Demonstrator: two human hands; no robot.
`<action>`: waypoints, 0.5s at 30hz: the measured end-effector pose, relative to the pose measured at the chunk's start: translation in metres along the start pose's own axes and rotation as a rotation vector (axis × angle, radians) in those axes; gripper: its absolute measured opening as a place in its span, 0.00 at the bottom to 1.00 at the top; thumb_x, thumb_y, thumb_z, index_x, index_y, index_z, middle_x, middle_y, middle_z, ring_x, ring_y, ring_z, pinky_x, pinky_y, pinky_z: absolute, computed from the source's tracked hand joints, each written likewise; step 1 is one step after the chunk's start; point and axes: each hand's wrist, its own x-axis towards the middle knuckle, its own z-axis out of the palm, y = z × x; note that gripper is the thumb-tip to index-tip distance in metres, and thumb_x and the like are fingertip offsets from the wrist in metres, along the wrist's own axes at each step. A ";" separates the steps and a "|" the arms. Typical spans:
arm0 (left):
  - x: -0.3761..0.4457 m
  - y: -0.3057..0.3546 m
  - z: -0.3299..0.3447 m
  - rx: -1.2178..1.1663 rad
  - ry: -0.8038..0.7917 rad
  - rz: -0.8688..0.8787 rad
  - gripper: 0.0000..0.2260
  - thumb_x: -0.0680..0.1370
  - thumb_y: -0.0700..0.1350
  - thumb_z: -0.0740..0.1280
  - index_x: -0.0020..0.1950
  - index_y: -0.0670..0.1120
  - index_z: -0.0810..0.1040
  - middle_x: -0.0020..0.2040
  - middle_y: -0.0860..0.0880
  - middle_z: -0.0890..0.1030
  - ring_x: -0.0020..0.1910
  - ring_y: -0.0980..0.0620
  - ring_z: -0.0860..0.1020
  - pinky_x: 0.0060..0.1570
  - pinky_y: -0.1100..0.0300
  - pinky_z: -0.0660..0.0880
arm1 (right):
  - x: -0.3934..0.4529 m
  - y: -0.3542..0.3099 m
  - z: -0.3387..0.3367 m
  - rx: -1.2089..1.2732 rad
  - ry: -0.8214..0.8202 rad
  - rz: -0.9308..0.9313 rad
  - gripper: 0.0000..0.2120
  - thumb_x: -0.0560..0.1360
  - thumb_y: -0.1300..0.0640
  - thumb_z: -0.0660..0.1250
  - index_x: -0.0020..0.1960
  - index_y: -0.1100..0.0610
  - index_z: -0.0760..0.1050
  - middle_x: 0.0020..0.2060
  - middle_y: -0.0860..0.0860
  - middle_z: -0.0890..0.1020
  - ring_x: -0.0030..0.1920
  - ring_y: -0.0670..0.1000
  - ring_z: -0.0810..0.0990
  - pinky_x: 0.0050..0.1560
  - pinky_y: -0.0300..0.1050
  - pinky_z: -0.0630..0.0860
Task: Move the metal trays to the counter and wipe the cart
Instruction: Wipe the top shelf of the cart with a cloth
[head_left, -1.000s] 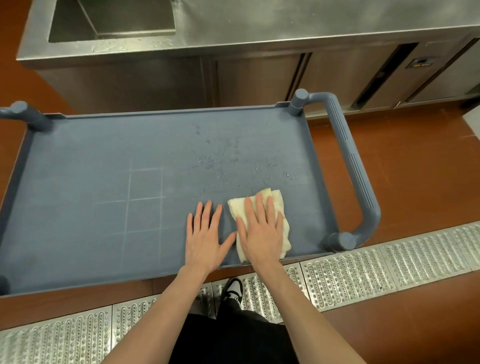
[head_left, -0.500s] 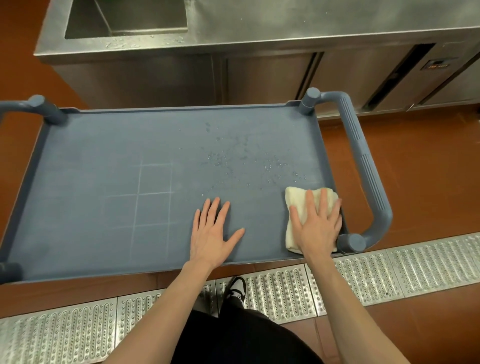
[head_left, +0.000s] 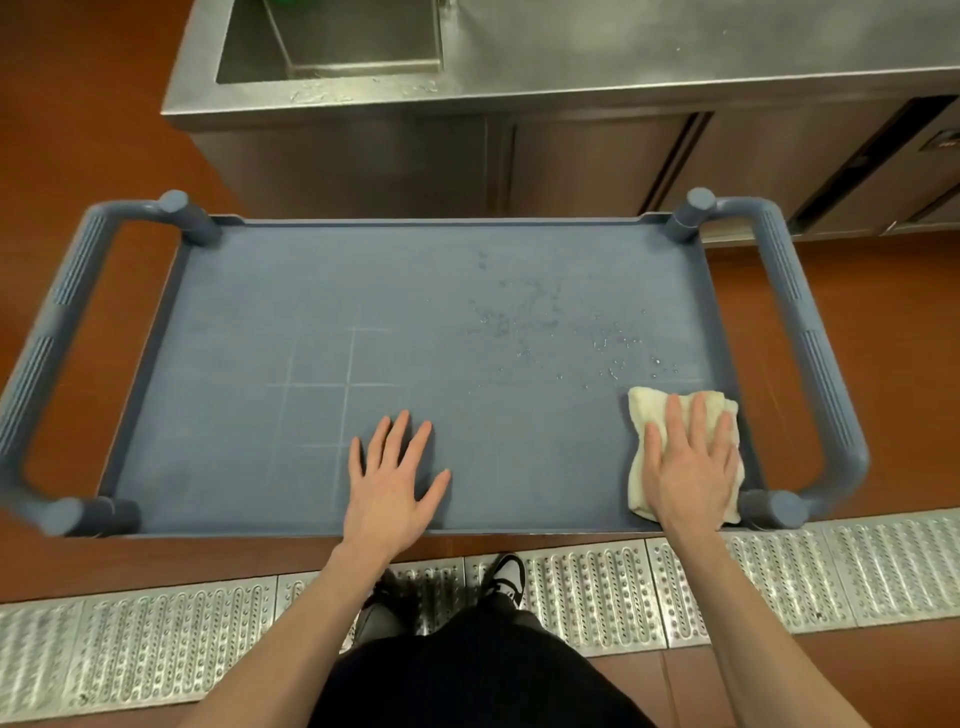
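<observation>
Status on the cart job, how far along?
Done: no metal trays on the blue cart. In hand: right hand presses a folded cloth flat at the near right corner; left hand rests flat on the deck. Left: water droplets behind the cloth.

No text, label, brand or number can be read anywhere; the small dark panel (head_left: 946, 139) on the cabinet front is too blurred to make out.

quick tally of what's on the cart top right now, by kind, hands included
Cloth: 1, under the right hand
Hands: 2, left hand flat on the cart, right hand pressing the cloth
Metal trays: 0
Total: 3
</observation>
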 end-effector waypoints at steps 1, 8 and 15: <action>0.001 0.002 0.000 -0.002 -0.004 -0.006 0.31 0.83 0.67 0.53 0.84 0.55 0.62 0.86 0.48 0.59 0.85 0.45 0.53 0.82 0.37 0.48 | -0.002 -0.005 0.002 -0.002 0.003 0.003 0.30 0.85 0.39 0.48 0.81 0.51 0.66 0.82 0.55 0.64 0.82 0.66 0.58 0.78 0.65 0.59; 0.001 -0.003 -0.002 -0.011 -0.015 -0.014 0.31 0.82 0.66 0.56 0.83 0.54 0.64 0.85 0.49 0.60 0.85 0.45 0.54 0.82 0.37 0.47 | -0.031 -0.075 0.018 -0.003 -0.001 -0.030 0.29 0.85 0.41 0.49 0.81 0.53 0.67 0.81 0.57 0.65 0.81 0.67 0.59 0.76 0.65 0.61; 0.002 -0.006 -0.006 -0.014 -0.050 -0.013 0.32 0.82 0.67 0.54 0.84 0.55 0.61 0.86 0.48 0.57 0.86 0.45 0.53 0.82 0.37 0.46 | -0.060 -0.145 0.037 -0.015 -0.015 -0.099 0.28 0.86 0.42 0.50 0.81 0.53 0.67 0.82 0.56 0.65 0.82 0.66 0.58 0.76 0.64 0.62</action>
